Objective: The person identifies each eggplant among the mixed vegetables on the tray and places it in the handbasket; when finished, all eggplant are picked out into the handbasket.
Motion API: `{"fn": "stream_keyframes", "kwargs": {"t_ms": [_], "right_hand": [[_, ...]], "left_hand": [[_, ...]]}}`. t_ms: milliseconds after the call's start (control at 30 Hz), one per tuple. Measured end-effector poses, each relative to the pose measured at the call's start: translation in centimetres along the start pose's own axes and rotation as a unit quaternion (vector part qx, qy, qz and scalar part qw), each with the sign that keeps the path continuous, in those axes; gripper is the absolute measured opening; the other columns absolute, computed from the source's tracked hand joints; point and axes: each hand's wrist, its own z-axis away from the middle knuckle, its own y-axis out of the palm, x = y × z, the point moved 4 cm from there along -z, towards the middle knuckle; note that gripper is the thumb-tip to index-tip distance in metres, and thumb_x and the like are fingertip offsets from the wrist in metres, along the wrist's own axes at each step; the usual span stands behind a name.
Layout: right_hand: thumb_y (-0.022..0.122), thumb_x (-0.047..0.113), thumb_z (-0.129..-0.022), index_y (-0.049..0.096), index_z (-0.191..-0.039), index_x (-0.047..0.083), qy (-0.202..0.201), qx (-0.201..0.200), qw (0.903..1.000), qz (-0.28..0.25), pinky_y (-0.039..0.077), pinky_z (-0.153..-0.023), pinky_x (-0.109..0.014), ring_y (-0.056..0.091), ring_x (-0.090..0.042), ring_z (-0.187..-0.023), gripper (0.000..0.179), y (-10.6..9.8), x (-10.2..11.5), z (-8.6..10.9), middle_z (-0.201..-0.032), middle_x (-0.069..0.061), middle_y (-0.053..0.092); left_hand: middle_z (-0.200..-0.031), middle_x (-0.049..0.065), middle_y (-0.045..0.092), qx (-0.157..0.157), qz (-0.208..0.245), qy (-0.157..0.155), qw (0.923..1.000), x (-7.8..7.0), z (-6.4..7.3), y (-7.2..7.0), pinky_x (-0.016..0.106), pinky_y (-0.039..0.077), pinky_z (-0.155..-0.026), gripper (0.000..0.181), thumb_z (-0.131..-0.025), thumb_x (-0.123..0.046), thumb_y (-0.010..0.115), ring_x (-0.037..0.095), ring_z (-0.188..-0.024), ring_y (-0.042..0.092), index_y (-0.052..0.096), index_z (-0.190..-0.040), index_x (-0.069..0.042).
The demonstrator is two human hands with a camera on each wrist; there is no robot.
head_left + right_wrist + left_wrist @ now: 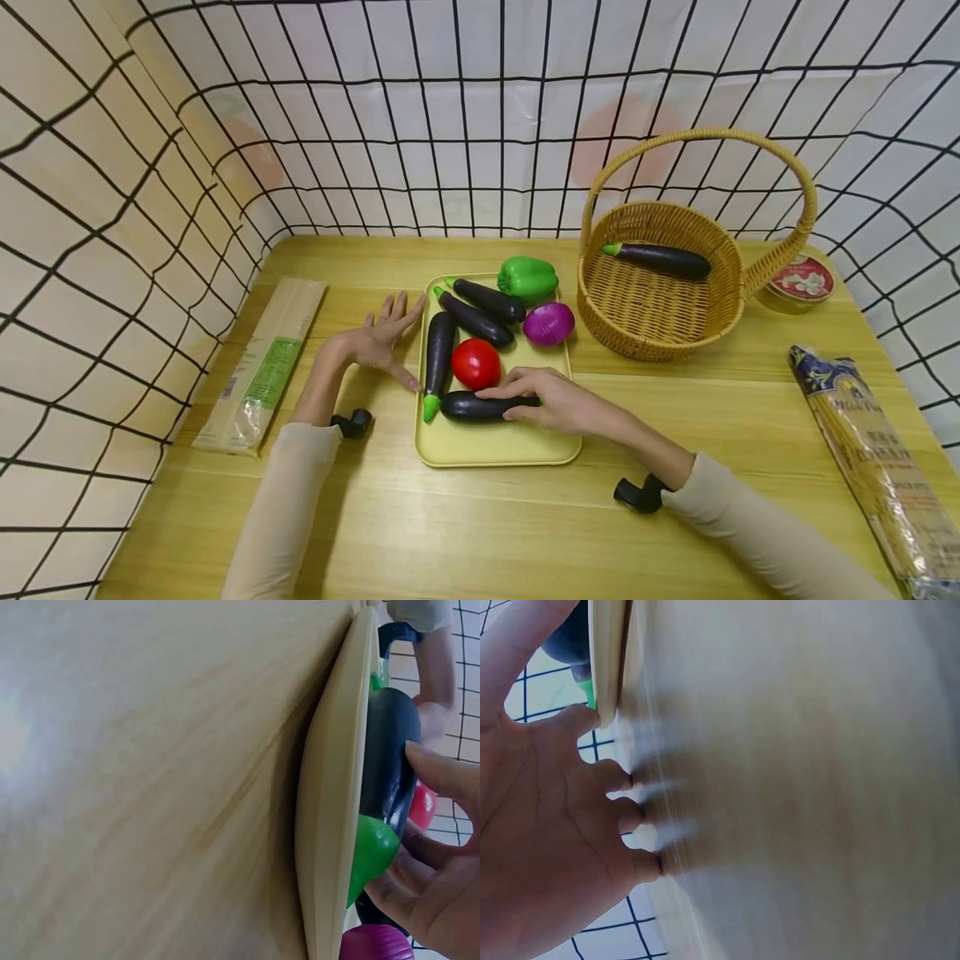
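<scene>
My right hand [555, 402] grips a dark eggplant [467, 407] lying across the front of the yellow tray [495, 454]. In the right wrist view, the thumb presses one side of this eggplant [388, 750] and the fingers reach round the other, near its green cap [375, 847]. My left hand [375, 343] is spread at the tray's left edge, fingertips on the table and at the rim, holding nothing. Also on the tray are an upright eggplant [438, 350], two slanting eggplants [474, 321], a tomato [476, 364], a purple onion [549, 323] and a green bell pepper [528, 279].
Right of the tray stands a wicker basket [637, 333] with a tall handle and one eggplant [663, 260] inside. A round tub [801, 282] sits behind it. Long packets lie at the left [262, 367] and right [877, 458]. Black wire mesh [465, 150] surrounds the table.
</scene>
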Motion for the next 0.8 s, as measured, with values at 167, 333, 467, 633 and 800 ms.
{"fn": "stream_keyframes", "kwargs": {"t_ms": [167, 333, 467, 633, 800], "right_hand": [[0.071, 0.012, -0.098, 0.068, -0.139, 0.021, -0.002, 0.000, 0.9999, 0.013, 0.054, -0.105, -0.043, 0.065, -0.022, -0.118, 0.043, 0.0, -0.1, -0.1, -0.125, -0.008, 0.071], [0.070, 0.015, -0.099, 0.067, -0.140, 0.024, -0.006, 0.022, 0.9996, 0.015, 0.053, -0.095, -0.033, 0.063, -0.017, -0.111, 0.042, -0.6, 0.2, 0.2, -0.123, -0.006, 0.070], [0.068, 0.016, -0.100, 0.067, -0.140, 0.025, -0.008, 0.055, 0.9984, 0.007, 0.051, -0.092, -0.031, 0.060, -0.015, -0.109, 0.040, -1.7, 0.1, 0.9, -0.124, -0.003, 0.070], [0.067, 0.019, -0.102, 0.066, -0.141, 0.026, -0.018, 0.091, 0.9956, 0.011, 0.050, -0.096, -0.035, 0.058, -0.015, -0.110, 0.040, -3.8, 0.2, 2.0, -0.123, 0.001, 0.068], [0.068, 0.021, -0.101, 0.067, -0.140, 0.027, -0.044, 0.078, 0.9954, 0.034, 0.050, -0.090, -0.033, 0.057, -0.015, -0.105, 0.040, -7.3, 0.6, 3.3, -0.121, 0.003, 0.068]], "left_hand": [[-0.165, 0.023, -0.035, -0.002, 0.000, 0.001, 1.0000, 0.0, -0.1, -0.1, 0.070, -0.016, -0.122, 0.149, -0.071, -0.040, 0.096, 0.042, -0.153, -0.034, -0.018, -0.165, -0.020], [-0.165, 0.023, -0.034, -0.002, -0.007, -0.001, 1.0000, -0.1, -0.1, -0.1, 0.070, -0.015, -0.123, 0.149, -0.071, -0.041, 0.096, 0.043, -0.154, -0.034, -0.018, -0.165, -0.019], [-0.166, 0.023, -0.034, -0.002, -0.008, 0.000, 1.0000, 0.0, -0.1, -0.1, 0.070, -0.016, -0.123, 0.148, -0.071, -0.041, 0.096, 0.042, -0.154, -0.034, -0.017, -0.165, -0.019], [-0.166, 0.023, -0.035, 0.000, -0.006, 0.001, 1.0000, 0.0, -0.1, -0.1, 0.070, -0.016, -0.123, 0.148, -0.072, -0.042, 0.095, 0.042, -0.153, -0.035, -0.018, -0.165, -0.019], [-0.165, 0.022, -0.036, 0.001, 0.003, 0.001, 1.0000, 0.1, 0.0, 0.0, 0.070, -0.017, -0.122, 0.148, -0.072, -0.041, 0.095, 0.041, -0.153, -0.036, -0.018, -0.165, -0.019]]}}
